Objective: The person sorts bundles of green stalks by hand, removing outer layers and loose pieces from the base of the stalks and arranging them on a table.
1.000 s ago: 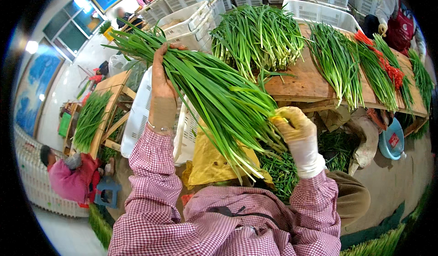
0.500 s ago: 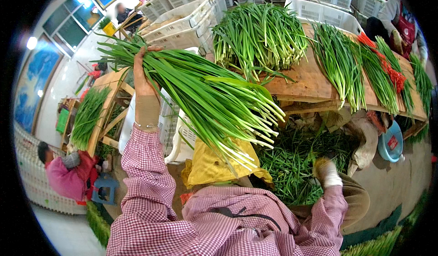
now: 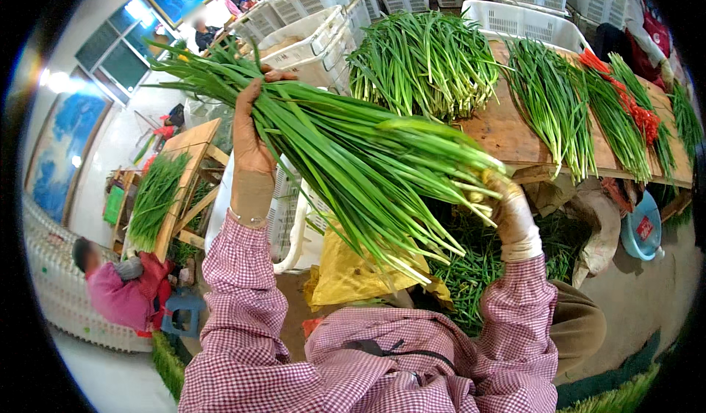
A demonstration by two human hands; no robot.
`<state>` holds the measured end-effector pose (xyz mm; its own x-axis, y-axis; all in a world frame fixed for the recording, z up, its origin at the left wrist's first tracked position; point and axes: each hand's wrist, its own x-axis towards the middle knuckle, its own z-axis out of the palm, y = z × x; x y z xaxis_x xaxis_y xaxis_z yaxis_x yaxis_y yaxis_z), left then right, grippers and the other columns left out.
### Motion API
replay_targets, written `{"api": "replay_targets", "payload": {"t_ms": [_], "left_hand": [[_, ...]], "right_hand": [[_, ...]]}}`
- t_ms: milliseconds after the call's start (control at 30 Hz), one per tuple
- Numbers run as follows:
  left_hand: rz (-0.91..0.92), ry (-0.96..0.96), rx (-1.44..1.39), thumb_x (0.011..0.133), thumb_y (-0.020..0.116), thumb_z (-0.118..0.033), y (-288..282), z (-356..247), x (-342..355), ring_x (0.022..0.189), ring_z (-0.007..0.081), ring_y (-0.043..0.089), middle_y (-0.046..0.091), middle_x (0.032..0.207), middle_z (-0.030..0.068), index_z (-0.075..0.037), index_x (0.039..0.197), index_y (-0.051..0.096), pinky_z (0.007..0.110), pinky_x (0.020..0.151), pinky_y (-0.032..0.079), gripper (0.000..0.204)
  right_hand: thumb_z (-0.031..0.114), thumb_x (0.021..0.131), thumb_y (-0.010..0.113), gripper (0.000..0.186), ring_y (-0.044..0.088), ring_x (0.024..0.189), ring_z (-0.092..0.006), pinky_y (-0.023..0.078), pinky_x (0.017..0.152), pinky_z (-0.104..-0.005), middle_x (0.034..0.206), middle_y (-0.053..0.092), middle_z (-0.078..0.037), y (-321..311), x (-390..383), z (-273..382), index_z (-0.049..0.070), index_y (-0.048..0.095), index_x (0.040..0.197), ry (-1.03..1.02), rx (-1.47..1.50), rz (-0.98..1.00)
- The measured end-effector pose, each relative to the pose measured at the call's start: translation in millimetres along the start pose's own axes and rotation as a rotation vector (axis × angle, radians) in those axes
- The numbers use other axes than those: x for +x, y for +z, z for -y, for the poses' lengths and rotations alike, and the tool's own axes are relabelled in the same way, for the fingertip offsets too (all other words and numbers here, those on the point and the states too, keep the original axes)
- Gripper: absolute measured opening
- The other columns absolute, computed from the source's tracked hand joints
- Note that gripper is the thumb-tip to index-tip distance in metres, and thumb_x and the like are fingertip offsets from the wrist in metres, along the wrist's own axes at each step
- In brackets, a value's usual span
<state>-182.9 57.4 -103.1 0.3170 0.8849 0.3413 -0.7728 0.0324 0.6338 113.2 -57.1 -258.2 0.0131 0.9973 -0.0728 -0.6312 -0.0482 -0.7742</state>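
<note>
My left hand [image 3: 250, 126] is closed round the leafy upper part of a large bunch of long green leek-like stalks [image 3: 353, 163], held slanting across my body. My right hand [image 3: 507, 200], in a soiled yellowish-white glove, has its fingers closed on the pale stem ends at the bunch's right end, which are partly blurred. Below the bunch are a yellow sack [image 3: 338, 273], a white slatted crate [image 3: 287, 222] and a heap of loose green leaves [image 3: 471, 288].
A wooden table [image 3: 478, 130] ahead bears piles of greens and red ties [image 3: 640, 111]. Stacked crates [image 3: 522, 16] stand behind. A blue basin [image 3: 640, 225] is at right. Co-workers are at the left [image 3: 118, 288] and far right [image 3: 647, 38]. Another board [image 3: 206, 133] of greens stands left.
My right hand, low over the leaf heap half a second ago, has risen to the stem ends. My left hand has shifted slightly right, still holding the bunch.
</note>
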Motion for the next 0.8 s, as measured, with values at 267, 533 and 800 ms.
{"api": "replay_targets", "payload": {"t_ms": [267,533,800], "left_hand": [[-0.059,-0.081,0.093,0.077,0.058,-0.008,8.4,15.8,-0.8,0.097,0.0217,0.049,0.055,0.087,0.0055,-0.002,0.092,0.050,0.034,0.091,0.041,0.018],[-0.116,-0.111,0.292,0.079,0.056,-0.014,26.7,27.2,4.5,0.098,0.0233,0.052,0.055,0.093,0.0111,-0.002,0.089,0.052,0.036,0.084,0.046,0.016],[0.012,-0.171,0.186,0.080,0.055,-0.015,50.2,42.0,1.5,0.103,0.0268,0.050,0.053,0.101,0.0137,-0.001,0.097,0.050,0.039,0.086,0.046,0.022]], "right_hand": [[0.032,0.088,0.043,0.037,0.043,0.039,-0.0054,0.031,0.033,-0.0155,0.063,0.058,-0.005,-35.8,-11.4,21.5,-0.002,0.056,0.096,-0.079,-0.178,0.050],[0.033,0.083,0.052,0.045,0.051,0.100,-0.0183,0.039,0.086,-0.0289,0.111,0.054,-0.011,-9.9,-37.8,7.3,-0.001,0.049,0.113,-0.193,-0.631,0.126],[0.024,0.086,0.051,0.032,0.051,0.089,-0.0105,0.038,0.083,-0.0242,0.094,0.058,-0.003,10.5,-23.1,31.1,-0.001,0.052,0.107,-0.152,-0.456,0.152]]}}
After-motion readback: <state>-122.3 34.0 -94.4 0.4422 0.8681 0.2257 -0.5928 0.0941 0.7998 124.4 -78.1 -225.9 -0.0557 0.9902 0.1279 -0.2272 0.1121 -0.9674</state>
